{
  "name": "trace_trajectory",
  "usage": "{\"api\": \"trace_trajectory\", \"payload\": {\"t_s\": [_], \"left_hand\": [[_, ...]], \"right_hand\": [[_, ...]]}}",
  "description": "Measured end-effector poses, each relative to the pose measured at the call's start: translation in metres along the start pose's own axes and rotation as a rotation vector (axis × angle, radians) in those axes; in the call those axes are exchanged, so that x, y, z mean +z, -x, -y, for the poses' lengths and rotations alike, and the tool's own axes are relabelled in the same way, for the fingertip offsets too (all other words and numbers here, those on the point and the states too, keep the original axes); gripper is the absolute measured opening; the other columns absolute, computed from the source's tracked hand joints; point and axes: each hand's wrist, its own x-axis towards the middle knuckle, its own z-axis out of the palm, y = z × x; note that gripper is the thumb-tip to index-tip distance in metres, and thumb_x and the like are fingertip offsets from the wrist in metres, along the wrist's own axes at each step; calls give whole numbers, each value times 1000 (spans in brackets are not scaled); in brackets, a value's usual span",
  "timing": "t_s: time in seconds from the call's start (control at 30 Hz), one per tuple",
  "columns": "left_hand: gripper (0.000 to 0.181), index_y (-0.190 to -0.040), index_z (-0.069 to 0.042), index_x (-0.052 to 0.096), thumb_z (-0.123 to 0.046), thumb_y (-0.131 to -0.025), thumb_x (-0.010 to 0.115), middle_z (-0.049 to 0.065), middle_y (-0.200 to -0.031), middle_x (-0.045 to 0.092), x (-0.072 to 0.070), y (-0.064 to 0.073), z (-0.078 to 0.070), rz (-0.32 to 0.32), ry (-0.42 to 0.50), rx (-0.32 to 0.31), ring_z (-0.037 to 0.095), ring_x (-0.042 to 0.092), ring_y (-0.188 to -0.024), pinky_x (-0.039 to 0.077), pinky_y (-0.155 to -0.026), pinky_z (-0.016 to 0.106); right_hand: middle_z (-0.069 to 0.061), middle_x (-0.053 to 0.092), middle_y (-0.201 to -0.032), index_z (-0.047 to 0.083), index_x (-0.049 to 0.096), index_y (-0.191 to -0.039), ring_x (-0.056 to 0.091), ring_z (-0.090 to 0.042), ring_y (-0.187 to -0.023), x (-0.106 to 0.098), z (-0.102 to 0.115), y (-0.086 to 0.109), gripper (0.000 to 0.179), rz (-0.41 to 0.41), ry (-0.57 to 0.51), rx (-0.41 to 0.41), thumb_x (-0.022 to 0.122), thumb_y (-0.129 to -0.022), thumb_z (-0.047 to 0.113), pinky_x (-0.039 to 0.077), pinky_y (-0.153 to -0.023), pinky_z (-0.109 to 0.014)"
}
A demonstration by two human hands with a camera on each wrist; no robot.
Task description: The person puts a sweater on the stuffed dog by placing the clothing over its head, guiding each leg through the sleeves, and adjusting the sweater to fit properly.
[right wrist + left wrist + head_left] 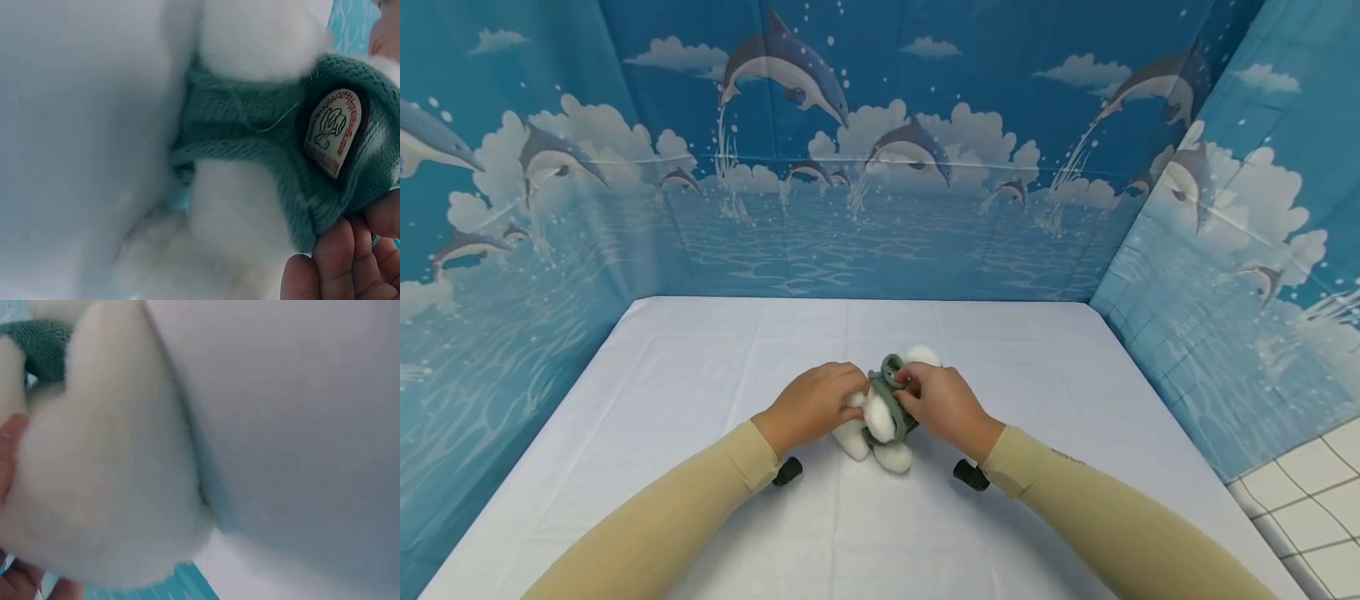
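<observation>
Between both hands is a white plush toy (880, 417) wearing a green knitted garment (901, 408). My left hand (812, 407) grips the toy's white fluffy part at the left. In the left wrist view, the thumb (9, 450) presses into the white plush (112, 462), with fingers curled underneath. My right hand (946, 407) pinches the garment's edge on the other side. Up close in the right wrist view, the knit (237, 112) carries a sewn-on patch (334, 131) with a line drawing and lettering, and a loose thread. Fingertips (334, 253) hold the edge below that patch.
A white cloth (715, 350) covers the table. Dolphin-printed curtains (880, 233) stand along its back and sides. Small black devices (787, 472) sit by the wrists. White tiles (1311, 483) show at the lower right.
</observation>
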Motion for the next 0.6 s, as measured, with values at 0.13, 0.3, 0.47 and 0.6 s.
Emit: {"api": "trace_trajectory", "payload": {"t_s": [0.13, 0.3, 0.47, 0.6], "left_hand": [[21, -98, -25, 59, -29, -82, 71, -14, -101, 58, -3, -4, 7, 13, -44, 8, 7, 56, -97, 47, -85, 25], [25, -104, -26, 59, -31, -83, 70, -15, -107, 58, -4, -2, 11, 19, -20, 29, 6, 55, -104, 45, -91, 25], [45, -116, -27, 59, -41, -76, 74, -14, -117, 56, -7, 7, 10, -19, 30, 67, 7, 52, -113, 42, -98, 28], [48, -120, -29, 59, -45, -76, 72, -13, -121, 56, -3, 9, 9, -57, 29, 126, 8, 50, -116, 39, -101, 28]], "right_hand": [[12, 59, -71, 19, 63, -101, 52, -1, -57, 2, -1, 7, 13, -28, -4, -10, 65, -87, 20, 44, -50, -20], [13, 58, -72, 20, 63, -102, 53, -1, -58, 0, 0, 14, 14, -28, -25, 2, 64, -88, 21, 45, -50, -21], [13, 60, -73, 20, 62, -107, 54, -1, -61, -2, 0, 16, 20, -44, -49, 26, 64, -88, 25, 46, -53, -22], [14, 59, -73, 17, 59, -114, 53, 0, -60, -3, 0, 16, 30, -105, -57, -12, 65, -87, 30, 45, -54, -21]]}}
